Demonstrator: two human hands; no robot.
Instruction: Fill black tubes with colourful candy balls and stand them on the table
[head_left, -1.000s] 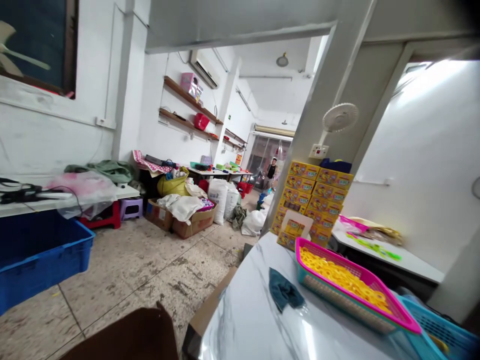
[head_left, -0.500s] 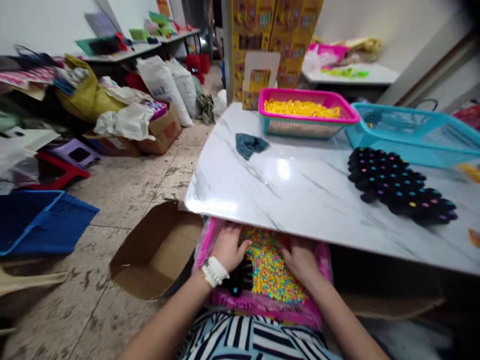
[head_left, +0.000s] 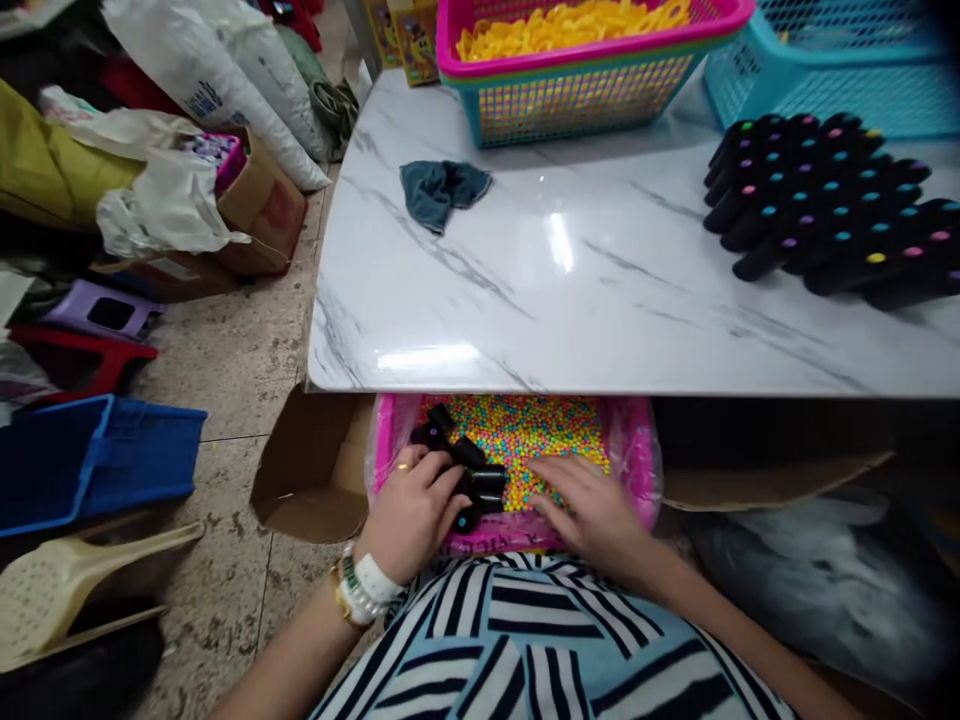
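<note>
In front of you, centre: tabletop (head_left: pixel 600 330), marble-patterned, smooth, high gloss. Upper centre: crumpled cloth (head_left: pixel 442 193), matt; basket (head_left: pixel 577 100), lattice-walled plastic. Lower centre: pink tray (head_left: pixel 640 450), plastic, clear film about its rim; inside, black cylinders (head_left: pixel 490 477), smooth, plastic-looking sheen; beads (head_left: pixel 555 417), smooth; your garment (head_left: pixel 544 605), matt cloth. Left: box (head_left: pixel 322 485), matt cardboard; bin (head_left: pixel 142 450), blue plastic; floor (head_left: pixel 229 540), stone-like.

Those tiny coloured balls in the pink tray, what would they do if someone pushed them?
The balls would probably roll and shift easily, since they look round and lie loose. Each is likely very light, being tiny next to the right hand. The raised sides of the pink tray should stop most from spilling under a gentle push.
</note>
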